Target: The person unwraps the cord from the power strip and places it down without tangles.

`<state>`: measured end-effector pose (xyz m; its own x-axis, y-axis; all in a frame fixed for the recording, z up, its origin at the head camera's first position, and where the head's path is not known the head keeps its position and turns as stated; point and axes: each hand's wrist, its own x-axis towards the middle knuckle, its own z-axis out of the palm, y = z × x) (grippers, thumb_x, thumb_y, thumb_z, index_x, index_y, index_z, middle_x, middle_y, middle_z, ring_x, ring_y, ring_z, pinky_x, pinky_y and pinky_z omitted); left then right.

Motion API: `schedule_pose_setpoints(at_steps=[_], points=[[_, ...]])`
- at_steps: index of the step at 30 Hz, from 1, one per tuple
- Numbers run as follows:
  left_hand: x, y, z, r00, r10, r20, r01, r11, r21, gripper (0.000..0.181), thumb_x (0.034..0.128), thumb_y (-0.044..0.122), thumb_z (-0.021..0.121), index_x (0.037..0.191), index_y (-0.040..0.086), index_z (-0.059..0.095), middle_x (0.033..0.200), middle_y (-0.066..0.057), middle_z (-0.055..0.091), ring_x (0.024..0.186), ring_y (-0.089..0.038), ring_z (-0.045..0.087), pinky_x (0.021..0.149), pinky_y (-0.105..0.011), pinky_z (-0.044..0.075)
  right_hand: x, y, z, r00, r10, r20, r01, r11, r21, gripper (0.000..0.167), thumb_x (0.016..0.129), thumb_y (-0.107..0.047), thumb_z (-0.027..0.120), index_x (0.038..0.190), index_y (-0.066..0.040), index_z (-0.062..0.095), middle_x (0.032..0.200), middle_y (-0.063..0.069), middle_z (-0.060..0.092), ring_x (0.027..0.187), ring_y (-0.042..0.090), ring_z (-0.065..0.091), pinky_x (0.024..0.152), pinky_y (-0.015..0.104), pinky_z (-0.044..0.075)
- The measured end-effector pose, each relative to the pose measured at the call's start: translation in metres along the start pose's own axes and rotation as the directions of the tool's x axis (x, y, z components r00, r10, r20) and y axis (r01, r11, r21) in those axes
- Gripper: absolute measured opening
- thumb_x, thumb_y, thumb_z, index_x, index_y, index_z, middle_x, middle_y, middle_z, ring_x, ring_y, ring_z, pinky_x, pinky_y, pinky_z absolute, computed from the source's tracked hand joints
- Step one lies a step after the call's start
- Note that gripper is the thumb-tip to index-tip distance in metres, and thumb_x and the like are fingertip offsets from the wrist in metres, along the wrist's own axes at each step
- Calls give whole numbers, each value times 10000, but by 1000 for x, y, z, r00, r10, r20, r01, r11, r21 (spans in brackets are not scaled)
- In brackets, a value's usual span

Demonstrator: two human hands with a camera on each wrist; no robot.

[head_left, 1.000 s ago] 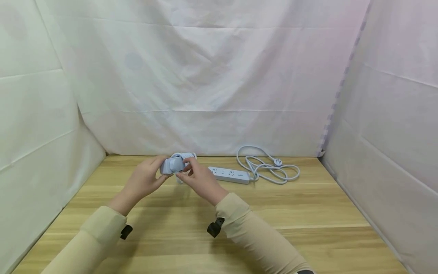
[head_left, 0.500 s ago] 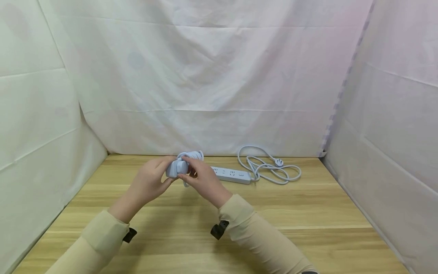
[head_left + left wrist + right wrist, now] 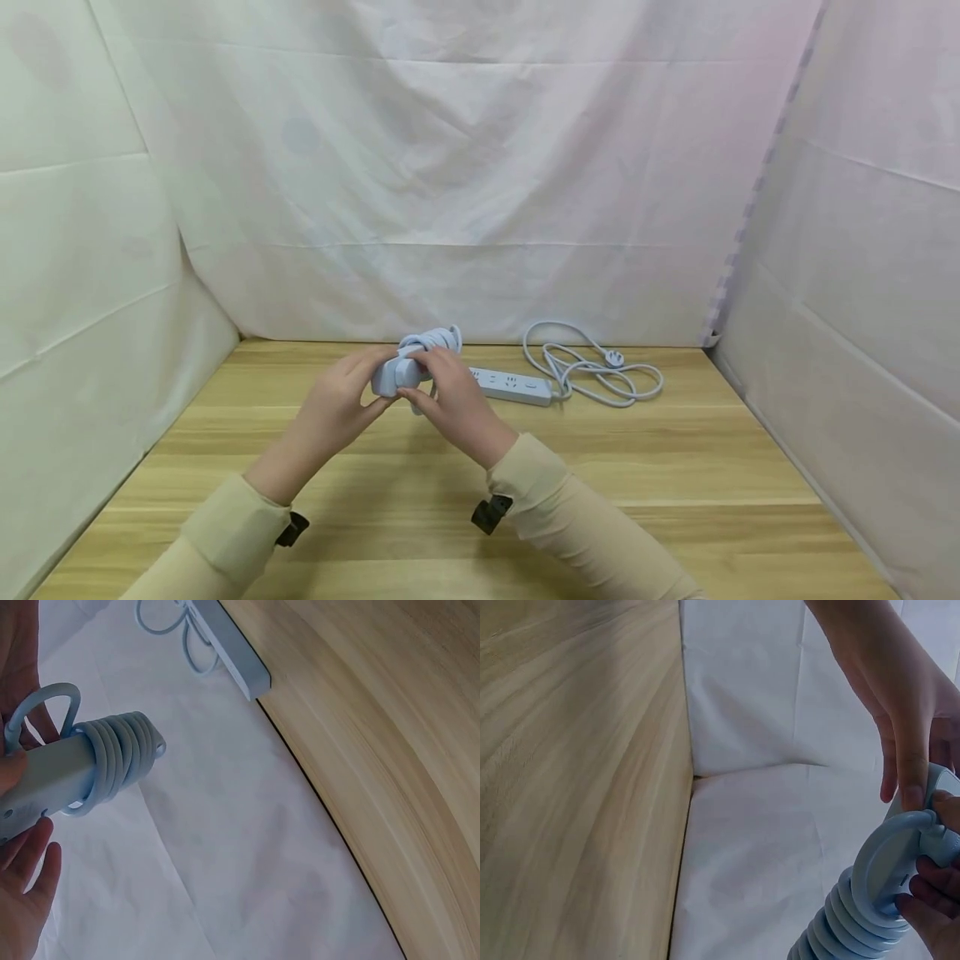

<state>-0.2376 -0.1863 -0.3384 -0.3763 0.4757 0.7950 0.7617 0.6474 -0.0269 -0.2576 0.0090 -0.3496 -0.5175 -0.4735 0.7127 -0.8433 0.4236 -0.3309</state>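
Head view: left hand (image 3: 341, 402) grips a wrapped power strip (image 3: 385, 381); right hand (image 3: 459, 406) pinches its plug (image 3: 407, 375), apparently seating it; next calls for pressing toward nine o'clock.

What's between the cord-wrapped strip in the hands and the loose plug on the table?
Head view, from the held strip to the plug: the right hand, the second power strip, then its loosely looped cord.
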Motion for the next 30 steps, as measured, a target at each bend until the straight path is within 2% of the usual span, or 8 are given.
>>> schedule_pose_setpoints(at_steps=[3, 7, 10, 16, 19, 24, 26, 30], points=[[0, 2, 4, 999, -48, 21, 48, 999, 16, 647, 625, -10, 896, 1194, -35, 588, 1132, -177, 629, 1008, -334, 625, 783, -436, 538, -2, 1, -2, 999, -31, -16, 31, 999, -30, 406, 862, -156, 758, 1187, 16, 586, 1054, 77, 608, 978, 194, 556, 841, 293, 466], [3, 6, 14, 990, -128, 65, 127, 991, 31, 698, 625, 8, 898, 1232, -11, 554, 1134, -186, 606, 1003, -346, 602, 758, -455, 529, -5, 4, -4, 998, -57, -8, 56, 995, -86, 405, 848, -160, 774, 1167, 10, 591, 1027, 69, 601, 958, 191, 559, 839, 298, 467], [5, 9, 23, 985, -154, 77, 153, 988, 21, 715, 627, 11, 885, 1249, -4, 532, 1138, -188, 596, 1008, -345, 592, 766, -461, 519, -8, 5, -4, 998, -66, 9, 66, 992, -112, 410, 847, -178, 778, 1166, 6, 597, 1037, 65, 604, 969, 187, 564, 848, 295, 470], [6, 15, 33, 993, -113, 35, 114, 993, -34, 734, 615, -26, 873, 1245, -20, 497, 1138, -189, 589, 1008, -355, 598, 812, -468, 509, -16, 0, -8, 997, -73, -2, 73, 993, -96, 411, 846, -188, 781, 1163, 10, 612, 1026, 64, 618, 936, 180, 566, 808, 289, 475], [6, 19, 33, 996, -90, 18, 91, 996, -25, 730, 628, -9, 885, 1240, -36, 488, 1107, -198, 608, 939, -347, 628, 753, -448, 529, -19, -3, -11, 996, -83, -14, 81, 992, -97, 405, 838, -185, 789, 1152, 4, 616, 1004, 58, 619, 905, 168, 566, 783, 284, 476], [8, 26, 29, 995, -101, 10, 101, 995, 12, 719, 631, 106, 920, 1205, -69, 525, 1054, -190, 648, 860, -319, 656, 689, -422, 540, -23, -8, -19, 997, -74, -24, 71, 992, -107, 403, 832, -209, 797, 1137, -11, 623, 995, 47, 624, 896, 154, 570, 776, 276, 478], [10, 27, 28, 996, -92, 6, 92, 995, 27, 661, 630, 133, 922, 1156, -61, 571, 1020, -168, 667, 843, -309, 663, 686, -416, 543, -23, -9, -22, 998, -64, -13, 62, 992, -106, 405, 842, -225, 786, 1144, -12, 620, 993, 42, 620, 888, 143, 563, 772, 269, 475], [11, 29, 27, 999, -32, -25, 33, 998, 49, 516, 627, 120, 910, 1033, -32, 629, 910, -133, 689, 762, -286, 669, 647, -397, 547, -25, -10, -26, 999, -42, 25, 44, 996, -79, 409, 863, -225, 764, 1164, -2, 601, 1005, 38, 599, 867, 124, 537, 753, 243, 467]])
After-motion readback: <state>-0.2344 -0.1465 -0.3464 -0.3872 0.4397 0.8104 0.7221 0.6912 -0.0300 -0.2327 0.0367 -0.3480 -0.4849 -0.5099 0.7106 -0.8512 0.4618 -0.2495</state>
